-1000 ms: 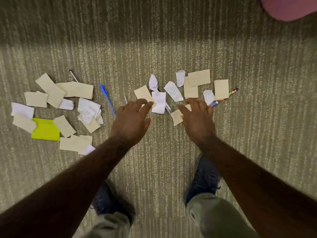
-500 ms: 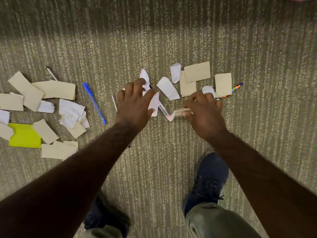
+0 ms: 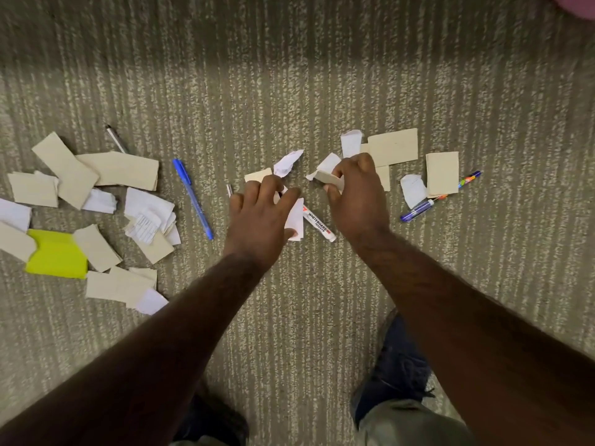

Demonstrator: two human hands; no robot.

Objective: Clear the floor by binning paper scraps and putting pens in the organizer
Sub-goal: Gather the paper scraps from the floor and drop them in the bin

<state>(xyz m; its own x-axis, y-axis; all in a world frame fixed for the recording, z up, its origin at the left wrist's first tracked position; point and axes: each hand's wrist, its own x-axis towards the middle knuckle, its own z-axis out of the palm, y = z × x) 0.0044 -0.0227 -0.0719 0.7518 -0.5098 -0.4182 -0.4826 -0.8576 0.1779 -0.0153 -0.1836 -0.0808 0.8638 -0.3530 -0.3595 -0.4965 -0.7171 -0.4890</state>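
Observation:
Paper scraps and pens lie scattered on the striped carpet. My right hand (image 3: 357,197) is shut on a beige paper scrap (image 3: 329,180), with a white scrap (image 3: 328,164) bunched against it. My left hand (image 3: 260,217) curls over a white paper scrap (image 3: 295,220), which sits pinched between thumb and forefinger. A whiteboard marker (image 3: 319,224) lies between my hands, partly under that scrap. To the left are a blue pen (image 3: 193,197) and a silver pen (image 3: 116,139). At the right lie a multicoloured pen (image 3: 467,180) and a dark blue pen (image 3: 417,211).
A pile of beige and white scraps (image 3: 96,175) with a yellow sheet (image 3: 56,254) covers the left side. More beige cards (image 3: 442,173) lie far right. My shoes (image 3: 397,375) stand near the bottom edge. A pink object (image 3: 582,4) shows in the top right corner.
My right hand has lifted the beige scrap off the floor and moved forward onto the white scrap. My left hand has curled its fingers around the white scrap, uncovering the marker.

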